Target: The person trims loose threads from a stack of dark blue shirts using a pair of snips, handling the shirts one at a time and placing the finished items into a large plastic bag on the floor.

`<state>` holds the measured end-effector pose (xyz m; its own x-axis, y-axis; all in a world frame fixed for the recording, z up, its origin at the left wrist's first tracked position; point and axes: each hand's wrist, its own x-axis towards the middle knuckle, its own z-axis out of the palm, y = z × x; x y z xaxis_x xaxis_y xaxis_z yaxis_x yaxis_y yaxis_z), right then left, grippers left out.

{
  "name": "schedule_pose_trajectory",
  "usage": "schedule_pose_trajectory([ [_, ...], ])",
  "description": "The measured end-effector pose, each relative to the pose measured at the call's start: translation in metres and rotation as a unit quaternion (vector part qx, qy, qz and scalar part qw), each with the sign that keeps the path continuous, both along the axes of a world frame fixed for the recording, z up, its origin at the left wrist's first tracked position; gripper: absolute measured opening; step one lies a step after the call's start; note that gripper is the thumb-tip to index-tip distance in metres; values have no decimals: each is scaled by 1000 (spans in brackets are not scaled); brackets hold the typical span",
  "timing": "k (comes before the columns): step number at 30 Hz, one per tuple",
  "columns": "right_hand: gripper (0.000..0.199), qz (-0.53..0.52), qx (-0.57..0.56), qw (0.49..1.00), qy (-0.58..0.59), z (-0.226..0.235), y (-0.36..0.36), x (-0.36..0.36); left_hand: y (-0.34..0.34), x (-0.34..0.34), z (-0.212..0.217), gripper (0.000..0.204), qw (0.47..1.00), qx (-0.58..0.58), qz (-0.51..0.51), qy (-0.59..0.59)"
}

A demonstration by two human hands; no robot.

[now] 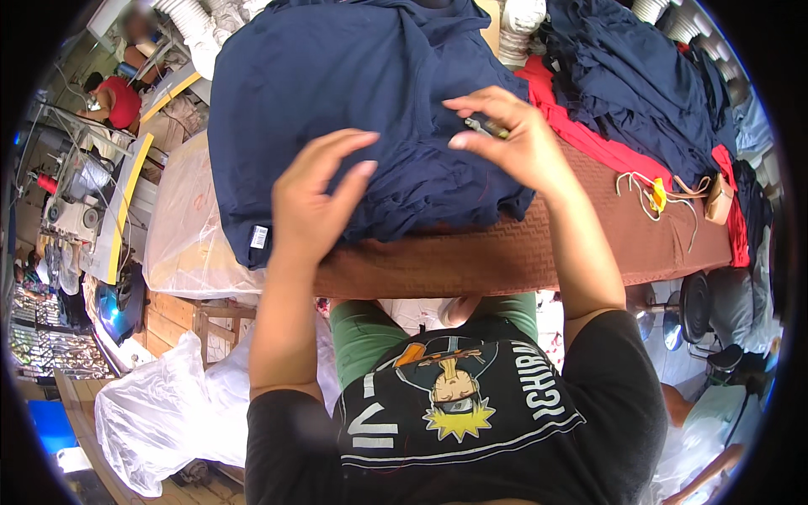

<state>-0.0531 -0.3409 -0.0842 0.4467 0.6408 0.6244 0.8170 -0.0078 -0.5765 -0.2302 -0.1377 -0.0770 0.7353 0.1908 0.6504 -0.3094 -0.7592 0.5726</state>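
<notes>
Left hand [305,198]: standing half-spread, holding nothing | right hand [530,145]: thumb and forefinger standing apart; small tool [476,126] showing between, grip unclear | navy cloth [328,76]: lying below fingertips | seemingly arranging cloth; next likely needing pinching

Small tool [476,126] is mostly covered by the right hand [523,141]; kind cannot be told. Outer fingers of the left hand [310,194] are largely hidden behind its index finger. Navy cloth [328,76] is cut off by the top edge. Print on the white label [260,236] is too small to be read. Table cover [438,269] is partly hidden under the cloth. A head [139,29], upper left, is blurred. Black shirt [471,480] is cut off by the lower edge.
</notes>
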Motion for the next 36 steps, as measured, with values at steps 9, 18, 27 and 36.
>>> schedule_pose_trajectory([
  [9, 18, -18, 31, 999, 29, -30, 24, 8, -24, 80, -28, 52, 995, 93, -25, -24],
  [18, 20, 45, 31, 981, 188, -17, 15, 6, -25, 86, -25, 21, 989, 130, -2, -74],
  [27, 27, -80, -29, 991, 105, 19, 19, 6, -17, 88, -4, 14, 999, 27, -9, 35],
  [36, 17, -46, -32, 998, 38, 6, -1, -2, -7, 95, 9, 21, 975, -108, -86, 173],
])
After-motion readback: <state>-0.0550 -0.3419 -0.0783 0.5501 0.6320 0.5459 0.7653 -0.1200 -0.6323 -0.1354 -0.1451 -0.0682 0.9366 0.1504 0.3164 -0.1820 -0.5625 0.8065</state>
